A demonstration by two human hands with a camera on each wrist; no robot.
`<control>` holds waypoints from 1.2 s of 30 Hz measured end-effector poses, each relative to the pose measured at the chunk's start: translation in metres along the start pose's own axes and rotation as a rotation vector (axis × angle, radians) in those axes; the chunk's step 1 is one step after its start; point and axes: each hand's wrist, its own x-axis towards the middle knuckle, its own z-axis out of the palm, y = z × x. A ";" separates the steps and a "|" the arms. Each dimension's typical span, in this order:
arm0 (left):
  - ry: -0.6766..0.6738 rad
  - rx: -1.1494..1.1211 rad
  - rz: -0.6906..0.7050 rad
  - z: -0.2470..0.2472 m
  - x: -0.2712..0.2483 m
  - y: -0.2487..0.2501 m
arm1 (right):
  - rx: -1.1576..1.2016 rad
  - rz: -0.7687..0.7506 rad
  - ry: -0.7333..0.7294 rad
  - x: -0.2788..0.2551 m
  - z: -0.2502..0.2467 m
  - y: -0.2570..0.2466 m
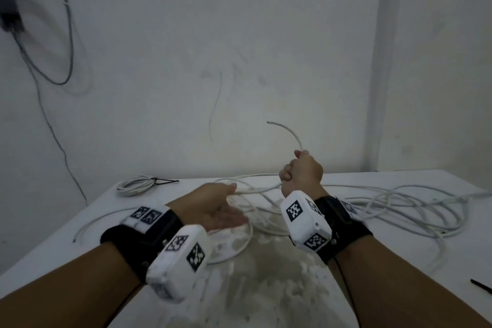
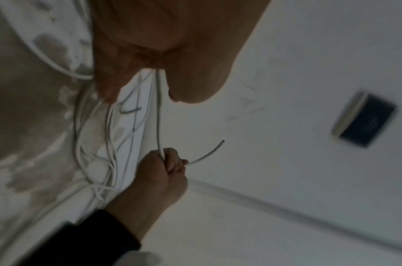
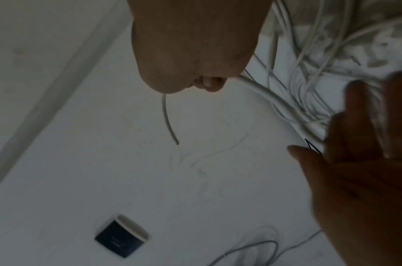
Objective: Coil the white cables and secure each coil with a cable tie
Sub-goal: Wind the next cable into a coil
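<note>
My right hand (image 1: 300,170) is raised in a fist over the back of the table and grips a white cable (image 1: 255,189). The cable's cut end (image 1: 287,129) arcs up and left out of the fist, and shows too in the right wrist view (image 3: 168,122). From the fist the cable runs left to my left hand (image 1: 218,208), which is flat, palm turned right, fingers straight. In the left wrist view the cable (image 2: 158,117) passes between my left thumb and fingers (image 2: 150,54) down to the right hand (image 2: 166,167). The rest of the cable lies in loose tangled loops (image 1: 399,210).
A finished white coil (image 1: 135,185) bound with a black tie (image 1: 165,181) lies at the table's back left. Another black cable tie (image 1: 480,285) lies at the right edge. The table (image 1: 266,287) has a worn patch. Dark wires (image 1: 66,34) and a box (image 3: 121,235) hang on the wall.
</note>
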 end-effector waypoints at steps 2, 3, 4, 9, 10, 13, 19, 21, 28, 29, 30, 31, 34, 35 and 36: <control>0.115 -0.324 0.102 -0.006 0.003 0.011 | -0.053 0.039 -0.070 -0.013 0.005 0.007; 0.157 -0.456 0.151 -0.009 0.005 0.018 | -0.108 0.047 -0.106 -0.018 0.005 0.009; 0.184 -0.570 0.175 -0.013 0.007 0.024 | -0.163 0.049 -0.140 -0.021 0.005 0.010; 0.346 -0.506 0.237 -0.025 0.016 0.048 | -0.358 -0.023 -0.198 -0.012 -0.009 -0.002; 0.360 -0.418 0.272 -0.026 0.021 0.051 | -0.381 -0.046 -0.202 -0.007 -0.011 -0.005; 0.342 -0.052 0.406 -0.023 0.032 0.060 | -0.388 -0.107 -0.273 0.001 -0.006 -0.009; 0.412 0.476 0.809 -0.005 0.049 0.076 | -0.433 -0.301 -0.499 -0.004 0.037 -0.005; 0.382 0.553 0.893 -0.001 0.061 0.077 | -0.493 -0.364 -0.541 0.003 0.045 0.000; 0.158 0.416 0.928 0.006 0.101 0.061 | -0.804 -0.585 -0.374 0.061 0.051 0.027; 0.162 0.409 0.887 0.004 0.107 0.059 | -0.794 -0.585 -0.342 0.068 0.048 0.029; 0.164 0.401 0.839 0.001 0.112 0.058 | -0.777 -0.567 -0.317 0.074 0.046 0.030; 0.159 0.387 0.795 -0.002 0.115 0.057 | -0.750 -0.527 -0.309 0.077 0.045 0.030; 0.147 0.392 0.782 -0.007 0.118 0.058 | -0.649 -0.383 -0.356 0.076 0.042 0.029; 0.157 0.390 0.807 -0.008 0.117 0.059 | -0.612 -0.338 -0.395 0.072 0.042 0.027; 0.167 0.377 0.835 -0.009 0.115 0.060 | -0.576 -0.290 -0.445 0.068 0.042 0.025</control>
